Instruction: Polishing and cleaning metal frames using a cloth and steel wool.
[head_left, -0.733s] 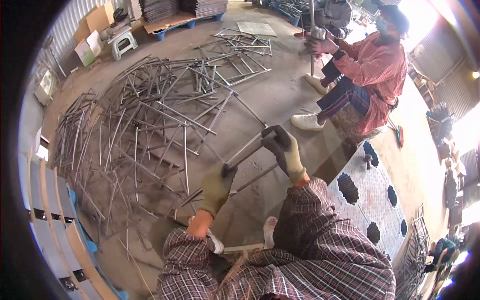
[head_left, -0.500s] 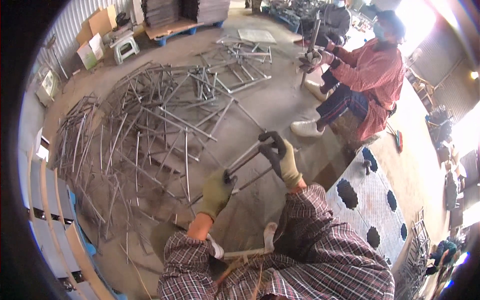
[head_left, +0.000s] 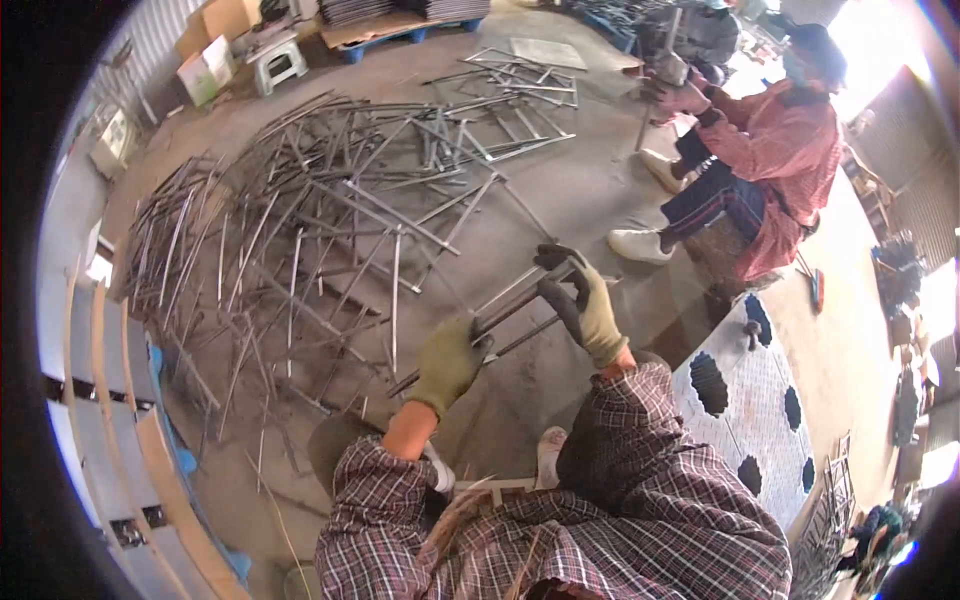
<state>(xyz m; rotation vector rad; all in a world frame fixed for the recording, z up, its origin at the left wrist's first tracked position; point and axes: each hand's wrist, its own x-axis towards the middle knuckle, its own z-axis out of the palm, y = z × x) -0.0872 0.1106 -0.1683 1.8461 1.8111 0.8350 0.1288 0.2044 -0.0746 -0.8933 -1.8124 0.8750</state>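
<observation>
A slim metal frame (head_left: pixel 525 298) of dark and bright bars is held out before my knees. My left hand (head_left: pixel 447 365), in a green glove with dark fingertips, is closed round its near left part. At the far right end, my right hand (head_left: pixel 598 310), in a pale glove with dark fingers, curls its thumb and fingers loosely about the bars. Parts of the bars are hidden by both hands. Beyond them a large heap of similar metal frames (head_left: pixel 345 190) lies tangled on the floor.
A co-worker in a red checked top (head_left: pixel 770 150) sits at the right, holding an upright bar (head_left: pixel 672 35). Near my right side stands a pale panel with dark holes (head_left: pixel 740 400). Boards on a blue pallet (head_left: pixel 150 400) are at the left. A white stool (head_left: pixel 280 65) stands far back.
The view has shifted, so the scene sits a little to the right. My right hand's thumb and fingers have parted somewhat at the frame's far end. My left hand keeps its hold.
</observation>
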